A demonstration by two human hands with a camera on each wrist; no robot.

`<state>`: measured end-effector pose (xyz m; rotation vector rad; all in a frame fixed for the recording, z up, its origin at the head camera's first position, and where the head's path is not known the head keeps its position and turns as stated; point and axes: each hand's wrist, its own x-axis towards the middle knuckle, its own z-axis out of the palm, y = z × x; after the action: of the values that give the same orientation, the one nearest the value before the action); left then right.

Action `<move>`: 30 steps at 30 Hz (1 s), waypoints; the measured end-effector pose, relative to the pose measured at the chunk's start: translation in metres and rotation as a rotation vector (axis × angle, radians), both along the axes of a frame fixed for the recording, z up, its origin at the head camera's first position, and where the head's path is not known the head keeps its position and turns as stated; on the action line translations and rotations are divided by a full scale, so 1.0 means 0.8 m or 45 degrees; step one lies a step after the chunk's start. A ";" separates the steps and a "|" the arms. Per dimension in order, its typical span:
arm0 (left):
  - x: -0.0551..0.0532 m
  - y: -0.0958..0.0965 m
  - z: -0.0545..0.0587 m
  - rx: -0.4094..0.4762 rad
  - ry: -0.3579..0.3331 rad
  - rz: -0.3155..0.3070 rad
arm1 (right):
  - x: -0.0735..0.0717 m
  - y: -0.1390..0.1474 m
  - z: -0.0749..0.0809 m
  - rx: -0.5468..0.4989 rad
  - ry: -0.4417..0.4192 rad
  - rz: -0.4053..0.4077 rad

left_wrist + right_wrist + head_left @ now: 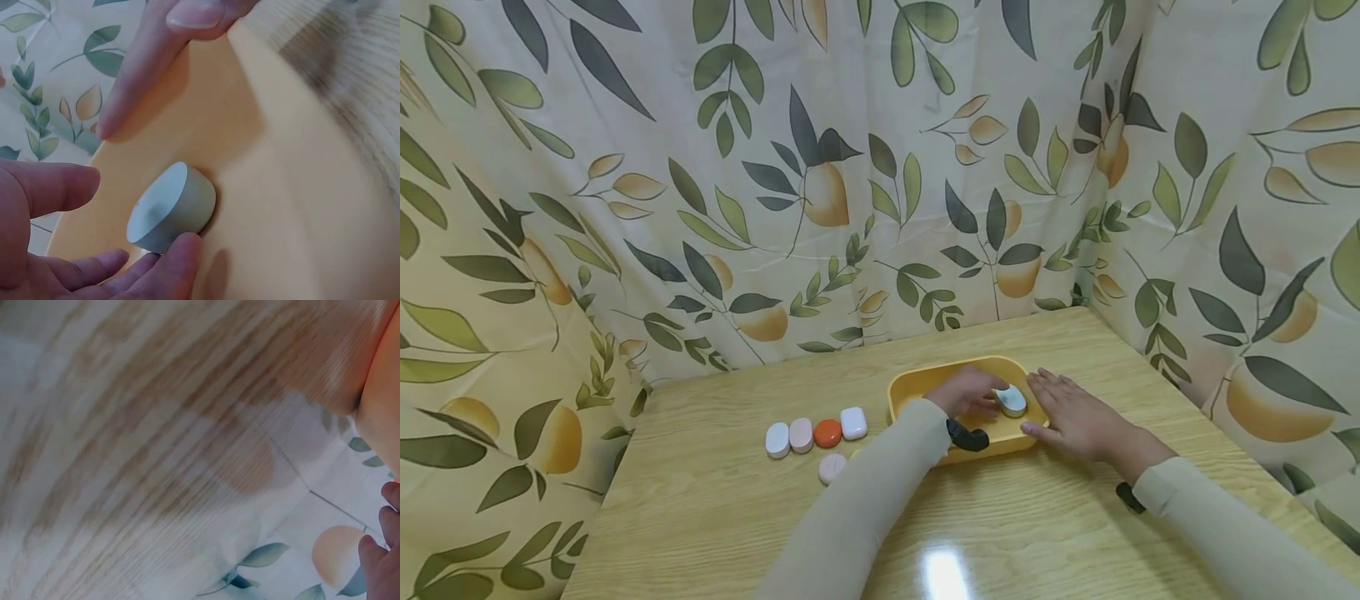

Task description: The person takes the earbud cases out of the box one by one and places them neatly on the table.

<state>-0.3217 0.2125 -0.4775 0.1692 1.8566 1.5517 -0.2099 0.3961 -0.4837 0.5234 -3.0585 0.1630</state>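
Observation:
A yellow tray [917, 382] with raised walls stands on the wooden table. Inside it, near the right end, is a pale bluish-white piece with a flat oval top [1011, 402]. My left hand [967, 392] reaches into the tray beside this piece. In the left wrist view a fingertip [181, 253] touches or nearly touches the lower side of the bluish-white piece, while the thumb [69, 187] stays apart from it. My right hand [1075, 414] rests with extended fingers against the tray's right rim; only a few of its fingertips show in the right wrist view.
Left of the tray, a row holds a white oval piece [778, 440], a pale pink one [801, 435], an orange round one [827, 433] and a white squarish one [853, 423]. A pink disc [832, 468] lies in front, beside a yellow piece mostly hidden by my left sleeve. Patterned curtains [865, 208] surround the table.

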 end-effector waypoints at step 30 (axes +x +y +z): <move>0.002 0.021 -0.009 0.054 -0.049 0.106 | 0.003 0.001 -0.001 -0.044 0.022 0.006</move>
<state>-0.3203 0.2293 -0.4851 0.0815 1.8223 1.6407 -0.2076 0.3967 -0.4848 0.5267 -3.0323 0.2100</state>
